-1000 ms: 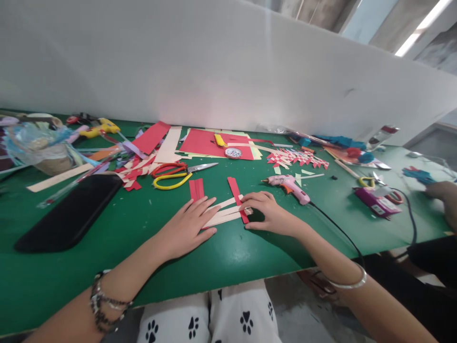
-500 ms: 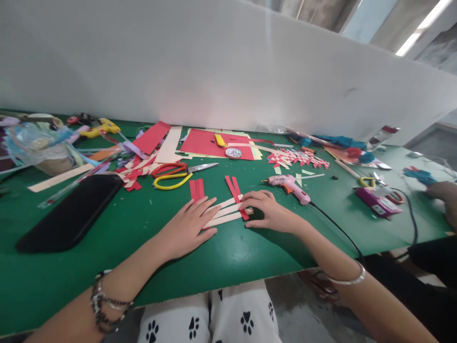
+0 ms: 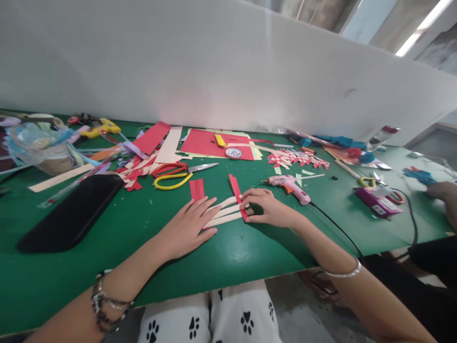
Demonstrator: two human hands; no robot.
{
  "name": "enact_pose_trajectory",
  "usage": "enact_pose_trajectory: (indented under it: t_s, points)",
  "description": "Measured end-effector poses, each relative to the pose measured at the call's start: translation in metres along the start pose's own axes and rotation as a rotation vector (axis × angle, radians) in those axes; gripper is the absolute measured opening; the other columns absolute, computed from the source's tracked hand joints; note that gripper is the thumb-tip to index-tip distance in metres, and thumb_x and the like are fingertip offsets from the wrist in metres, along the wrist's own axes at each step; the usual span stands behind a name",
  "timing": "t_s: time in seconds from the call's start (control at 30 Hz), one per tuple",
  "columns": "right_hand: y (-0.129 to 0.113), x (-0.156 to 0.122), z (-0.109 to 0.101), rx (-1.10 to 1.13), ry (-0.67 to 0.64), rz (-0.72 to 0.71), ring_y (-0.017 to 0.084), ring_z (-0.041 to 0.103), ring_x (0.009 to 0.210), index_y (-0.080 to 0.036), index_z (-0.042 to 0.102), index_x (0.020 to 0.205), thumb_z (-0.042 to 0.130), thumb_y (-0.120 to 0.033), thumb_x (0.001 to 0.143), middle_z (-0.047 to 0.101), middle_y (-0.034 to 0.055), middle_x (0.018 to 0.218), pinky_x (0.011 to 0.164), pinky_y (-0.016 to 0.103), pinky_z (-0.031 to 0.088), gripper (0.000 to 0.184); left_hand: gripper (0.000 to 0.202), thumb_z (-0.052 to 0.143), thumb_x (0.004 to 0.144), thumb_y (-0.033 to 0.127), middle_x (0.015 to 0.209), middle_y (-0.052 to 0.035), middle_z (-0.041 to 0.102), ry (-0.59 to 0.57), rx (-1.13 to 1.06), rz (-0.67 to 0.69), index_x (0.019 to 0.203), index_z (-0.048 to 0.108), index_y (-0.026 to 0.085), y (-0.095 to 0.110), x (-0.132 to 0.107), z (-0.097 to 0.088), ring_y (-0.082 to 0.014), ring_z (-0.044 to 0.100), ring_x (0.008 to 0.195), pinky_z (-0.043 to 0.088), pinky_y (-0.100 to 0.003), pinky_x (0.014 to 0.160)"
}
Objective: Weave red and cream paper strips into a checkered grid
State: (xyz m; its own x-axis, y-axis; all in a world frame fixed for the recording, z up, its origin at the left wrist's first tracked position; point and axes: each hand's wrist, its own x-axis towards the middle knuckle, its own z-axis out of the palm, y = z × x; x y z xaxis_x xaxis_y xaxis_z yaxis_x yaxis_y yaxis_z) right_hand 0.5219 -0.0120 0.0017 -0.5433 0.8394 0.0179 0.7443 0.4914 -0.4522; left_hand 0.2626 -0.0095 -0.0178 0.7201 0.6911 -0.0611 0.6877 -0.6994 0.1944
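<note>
Several cream paper strips run sideways on the green table, crossed by red paper strips. My left hand lies flat over their left part, fingers stretched out, with red strip ends showing beyond it. At the other end, my right hand has its thumb and fingers bent around a red paper strip that crosses the cream ones. Part of this strip is hidden behind the fingers. A pink glue gun lies just beyond my right hand. Scissors with red and yellow handles lie beyond my left hand.
A black phone-like slab rests at the left. Red sheets, a round watch-like dial and woven red-and-white paper pieces lie at the back. A purple box stands right, near another person's hand.
My right hand's fingers have closed in on the red strip. The two red strips there, spread apart before, now lie together. My left hand has stayed in place.
</note>
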Motion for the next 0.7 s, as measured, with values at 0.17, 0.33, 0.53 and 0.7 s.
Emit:
enact_pose_trajectory:
  t_s: [0.17, 0.33, 0.53, 0.7]
  points:
    - [0.002, 0.0, 0.004, 0.017, 0.024, -0.062, 0.022, 0.048, 0.109, -0.021, 0.059, 0.097, 0.063, -0.035, 0.076, 0.054, 0.007, 0.111, 0.095, 0.04, 0.033, 0.026, 0.048, 0.03, 0.091, 0.046, 0.145, -0.0041, 0.031, 0.067, -0.02, 0.022, 0.136, 0.033, 0.029, -0.004, 0.0, -0.003, -0.0239, 0.027, 0.132, 0.02, -0.049, 0.107]
    - [0.003, -0.002, 0.005, 0.053, 0.065, -0.124, 0.02, 0.049, 0.104, -0.019, 0.059, 0.096, 0.063, -0.031, 0.076, 0.053, 0.0088, 0.108, 0.092, 0.035, 0.039, 0.024, 0.04, 0.024, 0.094, 0.034, 0.14, -0.0044, 0.04, 0.182, -0.009, 0.163, 0.127, 0.045, 0.023, -0.003, 0.022, -0.015, -0.0216, 0.031, 0.13, 0.028, -0.042, 0.105]
    - [0.01, 0.001, 0.013, 0.094, 0.146, -0.123, 0.017, 0.049, 0.103, -0.017, 0.059, 0.09, 0.043, -0.018, 0.088, 0.052, 0.0095, 0.106, 0.092, 0.032, 0.039, 0.016, 0.039, 0.031, 0.09, 0.018, 0.134, -0.0072, 0.047, 0.169, 0.089, 0.258, 0.125, 0.046, 0.016, -0.002, 0.083, -0.02, -0.0206, 0.038, 0.125, 0.032, -0.039, 0.101]
    - [0.02, 0.016, 0.027, 0.14, 0.3, -0.054, 0.017, 0.05, 0.094, -0.015, 0.052, 0.103, 0.044, -0.009, 0.083, 0.056, 0.0086, 0.099, 0.086, 0.033, 0.04, 0.023, 0.035, 0.038, 0.089, 0.024, 0.131, -0.0066, 0.05, 0.144, 0.05, 0.309, 0.122, 0.05, 0.02, -0.016, 0.108, -0.006, -0.021, 0.041, 0.122, 0.033, -0.038, 0.1]
